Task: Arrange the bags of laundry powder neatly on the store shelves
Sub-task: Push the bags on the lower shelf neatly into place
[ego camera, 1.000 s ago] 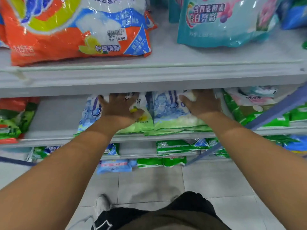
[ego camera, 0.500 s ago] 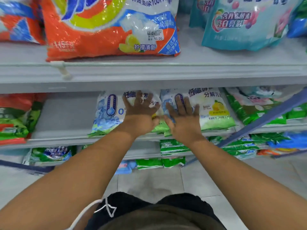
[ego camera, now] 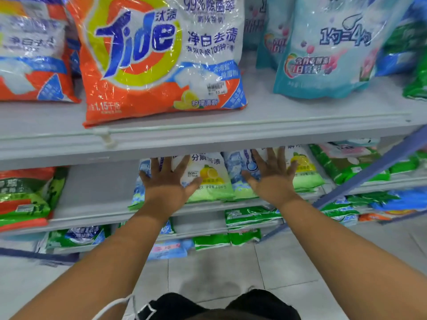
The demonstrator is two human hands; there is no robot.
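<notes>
Middle shelf (ego camera: 97,192): bags (ego camera: 209,179) bottom-edge outward.

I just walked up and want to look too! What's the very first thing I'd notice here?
Probably the big orange Tide bag, leaning up on the top shelf, left of a tall teal bag. Next, the two spread-open hands on the shelf below: the left hand and right hand each press flat on a blue-and-green bag with lemons.
</notes>
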